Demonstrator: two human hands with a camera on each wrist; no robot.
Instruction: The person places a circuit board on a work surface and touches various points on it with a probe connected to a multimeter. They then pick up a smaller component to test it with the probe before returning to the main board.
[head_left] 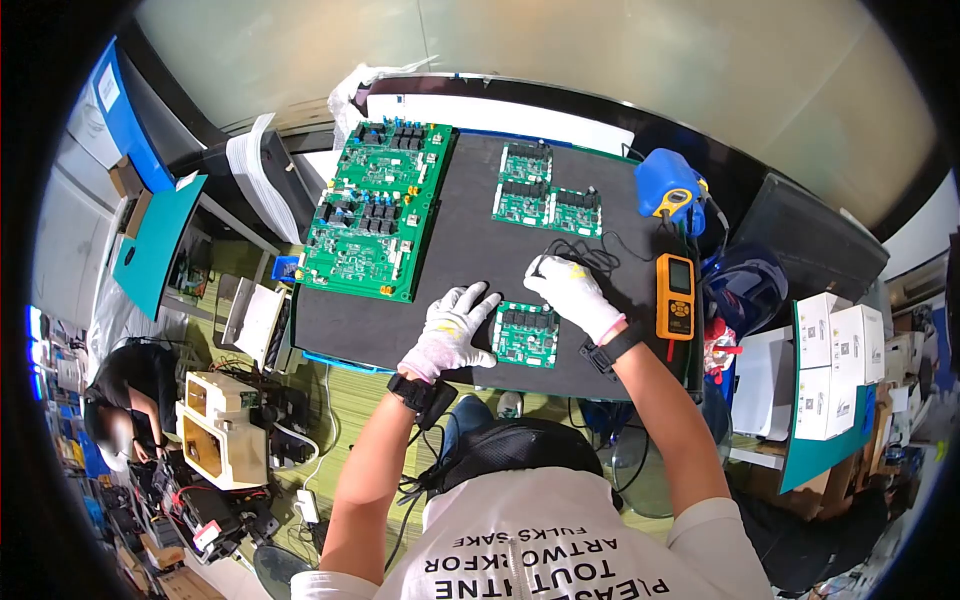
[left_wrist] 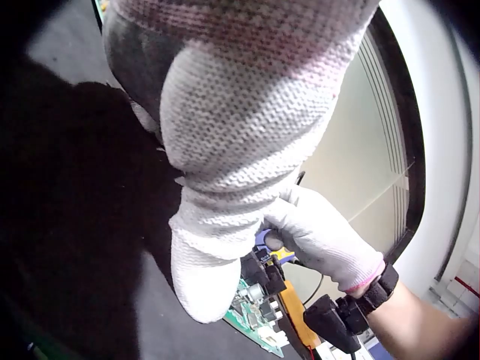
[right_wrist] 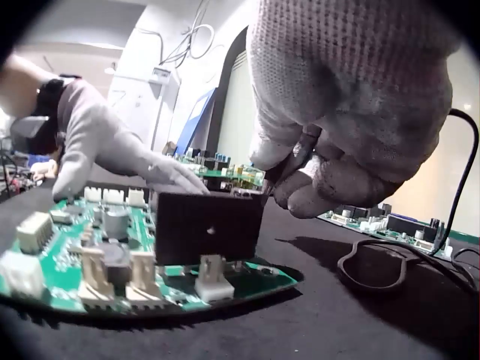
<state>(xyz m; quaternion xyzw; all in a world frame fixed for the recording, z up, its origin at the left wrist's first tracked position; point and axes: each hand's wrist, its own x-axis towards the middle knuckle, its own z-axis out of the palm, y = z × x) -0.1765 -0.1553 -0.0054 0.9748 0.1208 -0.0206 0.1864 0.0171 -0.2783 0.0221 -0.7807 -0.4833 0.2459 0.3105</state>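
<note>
A small green circuit board (head_left: 527,345) lies on the dark mat between my gloved hands. My left hand (head_left: 452,330) rests at its left side, thumb and fingers spread and fairly straight. Seen from the right wrist, those fingertips reach behind a tall black block (right_wrist: 206,229) on the board. My right hand (head_left: 573,288) is over the board's upper right. It pinches a slim dark tool (right_wrist: 294,159) whose tip points down at the block's top corner. The tool's kind I cannot tell. White connectors (right_wrist: 142,281) line the board's near edge.
Two large green boards (head_left: 365,245) lie at the left of the mat (head_left: 455,235). Several small boards (head_left: 525,200) sit at the back. Black cable (head_left: 595,255) loops beyond my right hand. An orange meter (head_left: 676,297) and a blue-and-yellow device (head_left: 668,188) are at the right.
</note>
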